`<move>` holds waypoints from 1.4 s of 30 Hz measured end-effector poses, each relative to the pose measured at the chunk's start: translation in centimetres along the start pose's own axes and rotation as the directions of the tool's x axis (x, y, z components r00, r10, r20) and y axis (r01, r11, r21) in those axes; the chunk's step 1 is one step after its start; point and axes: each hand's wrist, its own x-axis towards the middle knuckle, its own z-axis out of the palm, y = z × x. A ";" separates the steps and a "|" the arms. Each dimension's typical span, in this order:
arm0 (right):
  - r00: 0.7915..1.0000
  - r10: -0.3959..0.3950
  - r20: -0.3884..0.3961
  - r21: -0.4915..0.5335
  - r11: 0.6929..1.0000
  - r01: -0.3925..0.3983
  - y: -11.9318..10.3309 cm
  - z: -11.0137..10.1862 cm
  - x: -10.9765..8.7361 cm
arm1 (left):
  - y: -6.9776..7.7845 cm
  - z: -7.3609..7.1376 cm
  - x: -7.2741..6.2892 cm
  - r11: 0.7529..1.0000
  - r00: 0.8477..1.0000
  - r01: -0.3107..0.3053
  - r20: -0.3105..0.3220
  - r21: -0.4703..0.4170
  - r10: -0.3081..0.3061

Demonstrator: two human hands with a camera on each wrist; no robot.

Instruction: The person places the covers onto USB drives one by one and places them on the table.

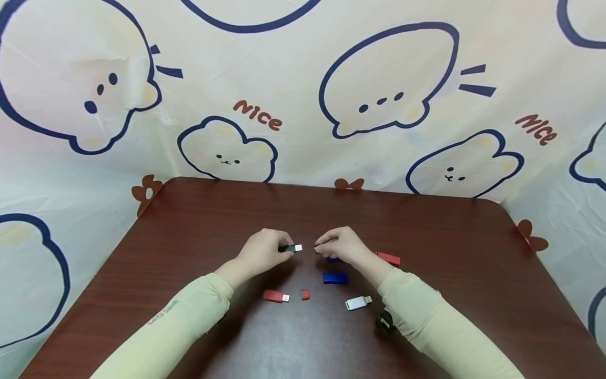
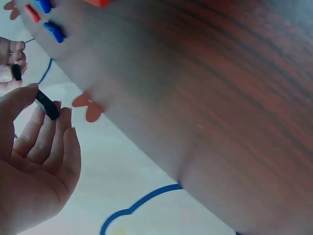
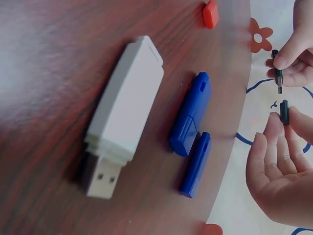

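Observation:
My left hand (image 1: 265, 252) pinches a black USB stick (image 1: 286, 248) between thumb and fingers, its bare metal plug pointing right. Facing it across a small gap, my right hand (image 1: 344, 246) holds a small black cap (image 3: 284, 113) at its fingertips. Stick and cap are apart, both held above the table. Below the right hand lies a blue USB stick (image 1: 335, 278), with a second blue piece (image 3: 196, 165) beside it, partly hidden by that hand in the head view. A white USB stick (image 1: 357, 302) with its plug bare lies nearer the front.
On the brown table (image 1: 213, 210) a red USB stick (image 1: 274, 296) with a bare plug lies left of a small red cap (image 1: 305, 294). Another red piece (image 1: 389, 258) lies by the right wrist. A patterned cloth (image 1: 303, 79) hangs behind the table's far edge.

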 end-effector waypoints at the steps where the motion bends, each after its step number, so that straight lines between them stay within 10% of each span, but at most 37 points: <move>1: 1.000 0.006 0.000 0.006 1.000 -0.006 0.0 -0.1 -0.2 | 0.2 -0.1 0.0 1.000 1.000 0.000 0.004 0.000 0.000; 42: 0.999 -0.021 0.046 0.083 0.996 0.017 0.8 -1.1 -2.9 | 3.2 0.0 -0.9 0.965 0.968 -0.251 -0.002 0.080 0.252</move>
